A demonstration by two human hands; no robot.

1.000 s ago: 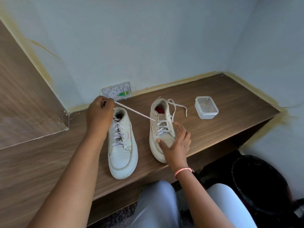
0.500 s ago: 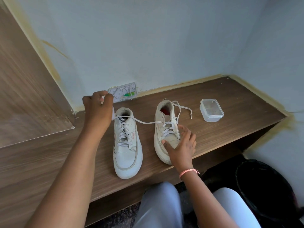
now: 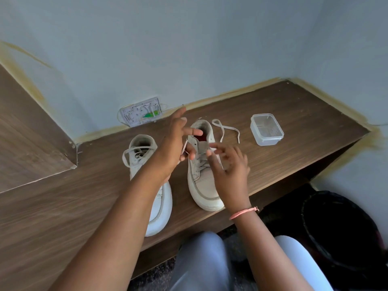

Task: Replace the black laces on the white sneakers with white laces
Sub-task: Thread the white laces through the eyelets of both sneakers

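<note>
Two white sneakers stand side by side on the wooden shelf (image 3: 294, 114): the left sneaker (image 3: 156, 198) and the right sneaker (image 3: 202, 179), both with white laces. The left hand (image 3: 173, 148) pinches one white lace (image 3: 184, 146) beside the right sneaker. The right hand (image 3: 230, 171) hovers over it with loose fingers, holding nothing. One plastic box (image 3: 266, 129) stands near.

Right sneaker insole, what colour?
Red, visible inside the right sneaker opening in the head view.

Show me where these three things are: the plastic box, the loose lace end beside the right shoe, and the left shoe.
plastic box (image 3: 266, 129): head view, on its clear lid.
loose lace end (image 3: 229, 129): head view, on the flat strip lying on the shelf.
left shoe (image 3: 159, 208): head view, on the toe.
</note>
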